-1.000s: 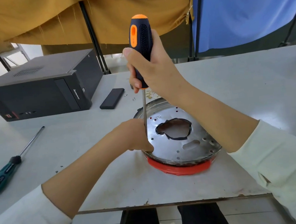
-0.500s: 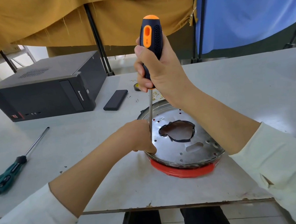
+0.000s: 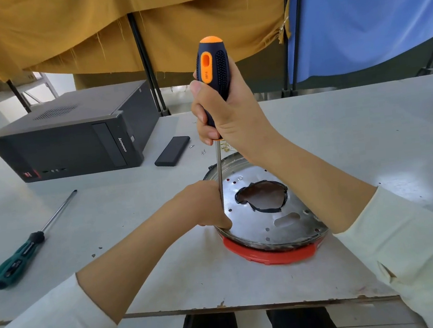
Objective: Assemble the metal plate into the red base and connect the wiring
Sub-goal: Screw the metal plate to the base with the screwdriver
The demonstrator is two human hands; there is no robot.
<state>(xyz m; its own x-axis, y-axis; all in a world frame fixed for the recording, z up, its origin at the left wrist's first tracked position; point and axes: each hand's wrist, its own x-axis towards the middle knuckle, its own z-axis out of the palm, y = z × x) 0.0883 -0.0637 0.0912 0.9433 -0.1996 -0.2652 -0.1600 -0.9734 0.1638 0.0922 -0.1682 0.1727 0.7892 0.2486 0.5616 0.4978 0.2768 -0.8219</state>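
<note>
Right hand (image 3: 232, 119) grips the screwdriver (image 3: 211, 65) upright; left hand (image 3: 205, 205) pinches its shaft at the metal plate (image 3: 264, 223): press straight down, turn slowly.

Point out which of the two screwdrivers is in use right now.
The orange-and-black-handled screwdriver, upright in the right hand over the round metal plate. The green-and-black-handled screwdriver lies untouched on the table, far left.
</note>
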